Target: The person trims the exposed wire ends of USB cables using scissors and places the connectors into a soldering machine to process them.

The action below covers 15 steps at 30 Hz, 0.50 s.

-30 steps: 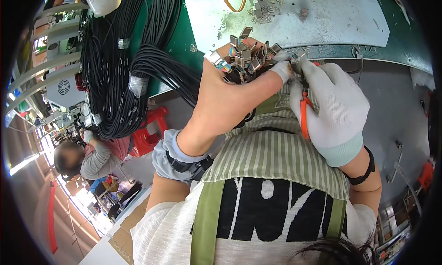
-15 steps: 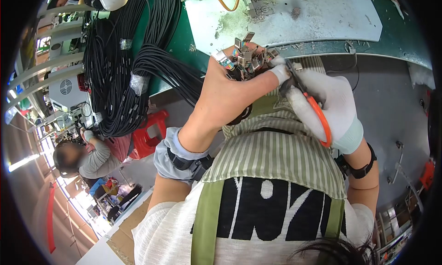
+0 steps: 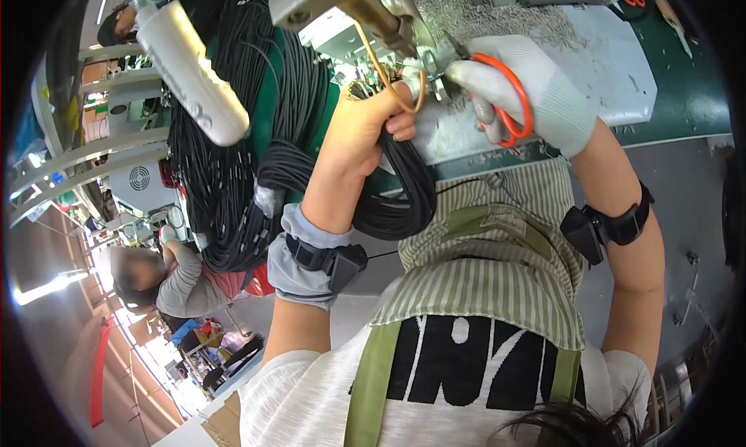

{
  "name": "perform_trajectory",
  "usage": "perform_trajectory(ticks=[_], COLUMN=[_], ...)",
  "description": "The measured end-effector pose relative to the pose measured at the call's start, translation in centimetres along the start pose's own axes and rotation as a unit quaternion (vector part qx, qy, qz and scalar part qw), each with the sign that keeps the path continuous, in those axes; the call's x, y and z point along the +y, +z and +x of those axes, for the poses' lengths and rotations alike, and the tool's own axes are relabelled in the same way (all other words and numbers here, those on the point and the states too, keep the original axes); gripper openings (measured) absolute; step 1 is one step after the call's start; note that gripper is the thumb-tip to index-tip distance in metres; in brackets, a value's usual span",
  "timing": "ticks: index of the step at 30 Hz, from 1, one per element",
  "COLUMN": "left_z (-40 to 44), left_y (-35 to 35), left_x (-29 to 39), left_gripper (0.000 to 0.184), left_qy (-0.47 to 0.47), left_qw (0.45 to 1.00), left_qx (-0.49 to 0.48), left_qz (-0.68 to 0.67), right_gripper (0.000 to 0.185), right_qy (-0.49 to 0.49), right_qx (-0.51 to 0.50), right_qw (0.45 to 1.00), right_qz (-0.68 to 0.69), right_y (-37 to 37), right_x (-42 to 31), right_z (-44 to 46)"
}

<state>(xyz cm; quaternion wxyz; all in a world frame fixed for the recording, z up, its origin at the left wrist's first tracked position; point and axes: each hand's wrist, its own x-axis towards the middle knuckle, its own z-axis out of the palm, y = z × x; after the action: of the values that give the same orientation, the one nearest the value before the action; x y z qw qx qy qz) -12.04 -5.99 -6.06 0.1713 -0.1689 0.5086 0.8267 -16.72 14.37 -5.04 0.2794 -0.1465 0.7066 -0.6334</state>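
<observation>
My left hand (image 3: 369,116) is bare apart from a finger covering and wraps round a bundle of black cables (image 3: 408,190). The bundle hangs in a loop below it, above my striped apron. Metal connectors with coloured wires (image 3: 357,78) stick out past this hand. My right hand (image 3: 513,82), in a white glove, is closed on orange-handled scissors (image 3: 524,109), whose dark blades point up and away. Its fingertips are close to a small metal part of the bench machine (image 3: 400,35); whether they also pinch a wire there, I cannot tell.
A tan tube loop (image 3: 420,101) hangs in front of my left hand. Metal scraps (image 3: 528,23) litter the white board (image 3: 614,82). Heaps of black cables (image 3: 225,136) lie left, below a lamp (image 3: 194,74). Another person (image 3: 183,280) sits at the far left.
Both hands have moved up and forward from my lap to the machine. The cable bundle came along in my left hand, and the scissors stayed in my right. More of the bench shows.
</observation>
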Motion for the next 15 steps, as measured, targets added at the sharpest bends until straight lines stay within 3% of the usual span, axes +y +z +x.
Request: perform_trajectory(ticks=[8, 15], left_z=[0.1, -0.3], left_y=[0.9, 1.4], left_x=[0.6, 0.0], left_gripper=[0.007, 0.008], left_qy=[0.061, 0.137], left_qw=[0.99, 0.966], left_qx=[0.001, 0.06], left_qz=[0.129, 0.212], right_gripper=[0.025, 0.024], right_qy=[0.04, -0.019], right_qx=[-0.013, -0.074], right_qw=[0.998, 0.997], right_qz=[0.046, -0.004], right_y=[0.3, -0.3], right_x=[-0.3, 0.7], right_z=[1.2, 2.0])
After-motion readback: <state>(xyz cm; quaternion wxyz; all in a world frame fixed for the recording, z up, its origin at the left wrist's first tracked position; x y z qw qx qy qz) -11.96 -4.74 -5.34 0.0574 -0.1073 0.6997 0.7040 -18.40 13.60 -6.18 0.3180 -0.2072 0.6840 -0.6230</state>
